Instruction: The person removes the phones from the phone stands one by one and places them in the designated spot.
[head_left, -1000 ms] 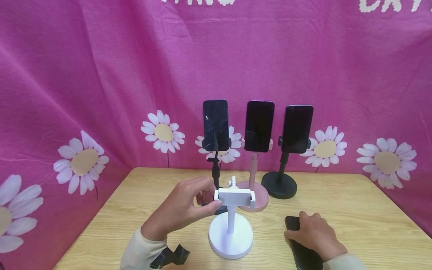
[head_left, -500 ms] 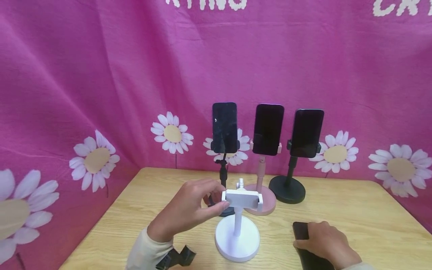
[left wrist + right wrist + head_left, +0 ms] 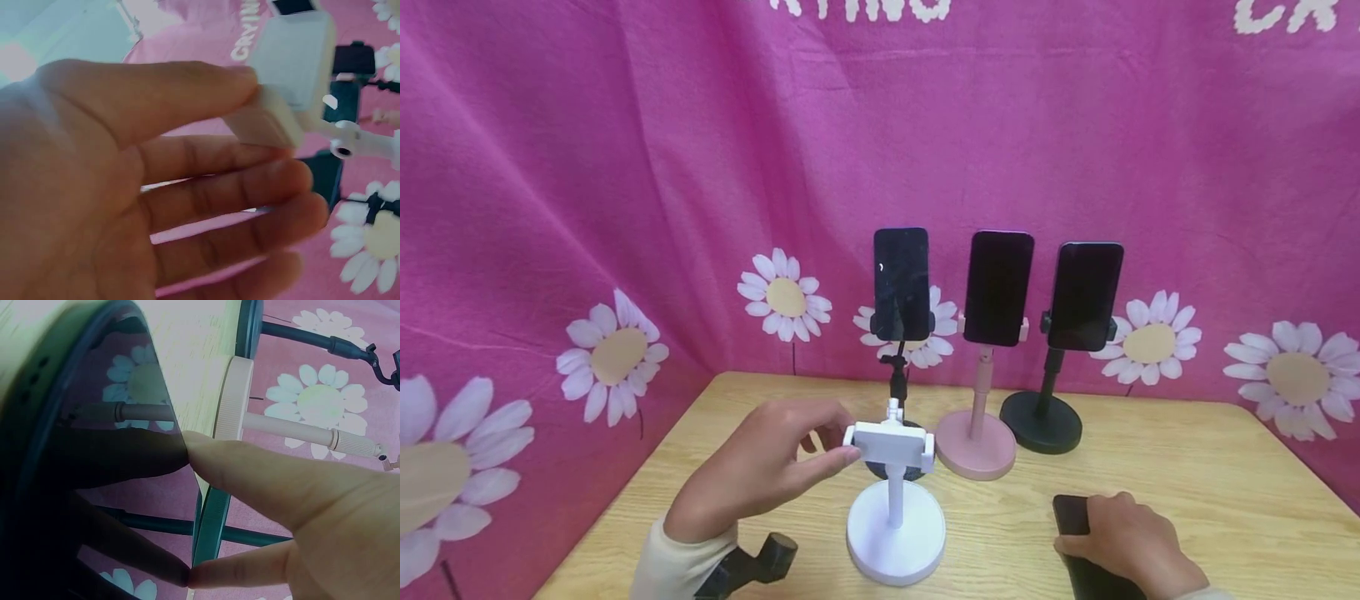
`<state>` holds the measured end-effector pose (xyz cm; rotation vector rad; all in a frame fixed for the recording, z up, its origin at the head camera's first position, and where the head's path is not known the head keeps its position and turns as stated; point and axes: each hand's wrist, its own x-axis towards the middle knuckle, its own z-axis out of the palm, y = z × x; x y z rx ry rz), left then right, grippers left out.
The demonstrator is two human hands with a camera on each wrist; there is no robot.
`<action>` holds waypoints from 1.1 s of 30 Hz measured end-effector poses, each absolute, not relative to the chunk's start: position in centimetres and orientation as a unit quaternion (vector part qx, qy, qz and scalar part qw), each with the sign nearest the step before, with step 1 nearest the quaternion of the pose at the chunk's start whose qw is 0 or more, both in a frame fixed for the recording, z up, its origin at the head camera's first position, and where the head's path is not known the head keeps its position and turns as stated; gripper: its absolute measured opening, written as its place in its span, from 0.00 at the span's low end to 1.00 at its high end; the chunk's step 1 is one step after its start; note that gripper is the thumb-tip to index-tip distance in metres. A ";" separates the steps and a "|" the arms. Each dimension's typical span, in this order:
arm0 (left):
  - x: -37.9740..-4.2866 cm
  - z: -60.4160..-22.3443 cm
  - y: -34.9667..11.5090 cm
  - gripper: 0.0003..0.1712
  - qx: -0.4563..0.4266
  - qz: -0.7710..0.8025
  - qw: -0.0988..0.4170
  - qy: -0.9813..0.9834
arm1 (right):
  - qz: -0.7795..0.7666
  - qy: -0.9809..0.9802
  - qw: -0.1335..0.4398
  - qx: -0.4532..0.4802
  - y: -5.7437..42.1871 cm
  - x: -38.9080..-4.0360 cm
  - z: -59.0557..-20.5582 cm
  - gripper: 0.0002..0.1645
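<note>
My left hand (image 3: 760, 467) pinches the left end of the clamp (image 3: 889, 444) on a white phone stand (image 3: 895, 533). In the left wrist view the thumb (image 3: 181, 94) presses the clamp's arm from the front, and the fingers (image 3: 225, 194) lie behind and below it. No phone sits in this clamp. To the right, my right hand (image 3: 1135, 537) holds a black smartphone (image 3: 1072, 515) that lies on the table. The right wrist view shows the thumb (image 3: 231, 469) at the edge of the phone's glossy screen (image 3: 140, 362), which mirrors the fingers.
Behind stand a thin black stand (image 3: 898, 379), a pink stand (image 3: 976, 442) and a thicker black stand (image 3: 1041, 421), each with a dark phone upright in its clamp. A magenta cloth with daisies (image 3: 786, 297) hangs behind the wooden table (image 3: 1000, 533).
My left hand has shifted the white stand to the left, so the pink base behind shows more fully. The right hand stays on the phone. The head view has turned slightly left.
</note>
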<state>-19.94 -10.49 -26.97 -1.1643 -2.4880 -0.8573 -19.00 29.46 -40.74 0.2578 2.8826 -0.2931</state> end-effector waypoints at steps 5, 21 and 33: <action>-20.2 -26.5 -12.9 0.07 -0.369 -0.283 0.130 -0.876 | -0.094 0.985 0.116 0.085 29.4 -18.8 -40.5 0.54; -22.2 -27.0 -16.5 0.10 -0.174 -0.206 0.238 -0.933 | -0.092 0.984 0.122 0.087 29.8 -19.5 -41.3 0.57; -26.3 -29.7 -15.8 0.17 -0.100 -0.219 0.303 -0.922 | -0.096 0.985 0.118 0.080 29.7 -19.3 -41.0 0.55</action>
